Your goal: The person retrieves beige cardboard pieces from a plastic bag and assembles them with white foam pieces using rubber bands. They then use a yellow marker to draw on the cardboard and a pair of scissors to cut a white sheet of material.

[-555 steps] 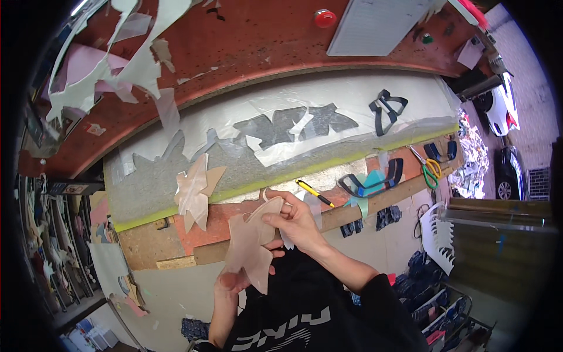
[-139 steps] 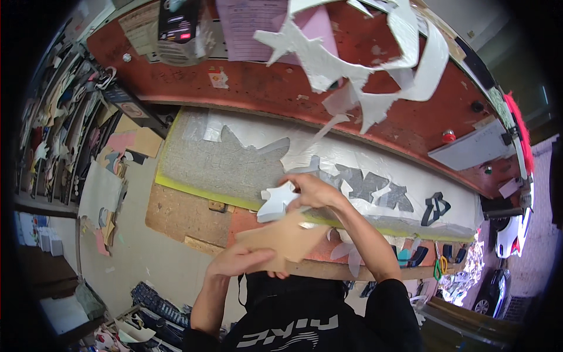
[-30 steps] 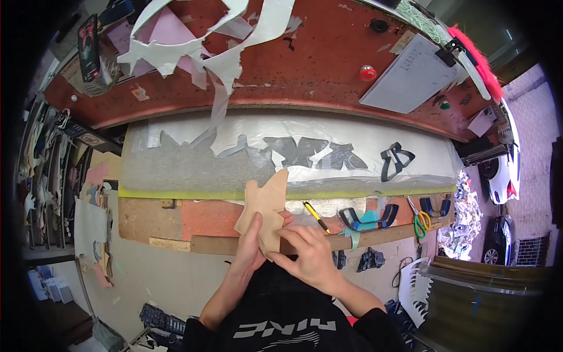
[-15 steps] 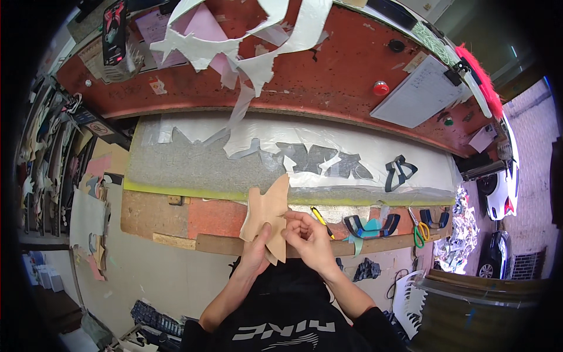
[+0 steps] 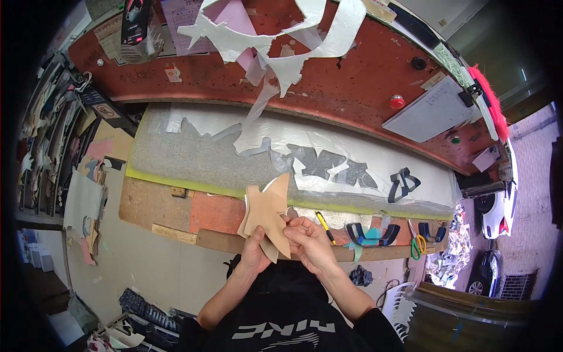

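Note:
A small stack of tan cut-out pieces (image 5: 265, 214), with pointed, lobed outlines and thin white edges, is held up in front of my body at the bench's near edge. My left hand (image 5: 254, 256) grips its lower left part, thumb on top. At its right edge, my right hand (image 5: 312, 245) pinches the pieces between thumb and fingers. The lower points of the stack are fanned slightly apart. Just right of my right hand lies a yellow and black pen-like tool (image 5: 325, 227).
Cutting dies (image 5: 373, 237) and scissors (image 5: 417, 242) lie along the bench edge at right. Another die (image 5: 403, 185) rests on a white sheet (image 5: 328, 136) over a grey pad (image 5: 176, 154). Beyond spans a red machine beam (image 5: 346, 79), with white scrap (image 5: 287, 67) hanging over it.
The view has swung slightly, so the bench appears tilted. My hands keep hold of the tan pieces, which are now more fanned out; my right hand's fingers have closed nearer their edge.

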The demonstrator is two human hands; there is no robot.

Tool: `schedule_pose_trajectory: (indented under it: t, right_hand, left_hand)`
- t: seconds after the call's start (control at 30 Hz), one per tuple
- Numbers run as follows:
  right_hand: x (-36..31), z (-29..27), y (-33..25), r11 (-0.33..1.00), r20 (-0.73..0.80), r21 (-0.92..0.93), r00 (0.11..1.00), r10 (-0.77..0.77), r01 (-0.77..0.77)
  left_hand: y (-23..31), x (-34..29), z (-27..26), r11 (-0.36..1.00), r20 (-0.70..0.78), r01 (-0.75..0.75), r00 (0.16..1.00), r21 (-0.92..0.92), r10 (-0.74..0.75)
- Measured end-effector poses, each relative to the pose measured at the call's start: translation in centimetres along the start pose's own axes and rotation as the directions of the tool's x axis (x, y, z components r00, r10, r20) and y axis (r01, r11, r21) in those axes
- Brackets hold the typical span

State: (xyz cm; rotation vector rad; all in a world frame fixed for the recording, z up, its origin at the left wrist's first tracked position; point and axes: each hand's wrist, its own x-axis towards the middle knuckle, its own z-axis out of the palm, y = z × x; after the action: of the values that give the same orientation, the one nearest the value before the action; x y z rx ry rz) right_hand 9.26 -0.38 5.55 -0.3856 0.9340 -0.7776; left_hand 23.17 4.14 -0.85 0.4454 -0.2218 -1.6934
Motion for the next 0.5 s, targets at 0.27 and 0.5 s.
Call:
schedule_pose_trajectory:
  t: [0.27,0.5]
  right_hand:
    - [0.0,-1.1,0.9,0.779,0.071,-0.594,0.977,-0.2,0.202]
    - [1.9,-6.1,-2.8,0.538,0.012,-0.744,0.812,-0.584,0.398]
  left_hand:
    - [0.3,0.1,0.2,0.994,-0.096,0.081,0.993,0.079,-0.073]
    - [0.1,0.9,1.1,0.963,-0.143,0.228,0.968,0.148,-0.207]
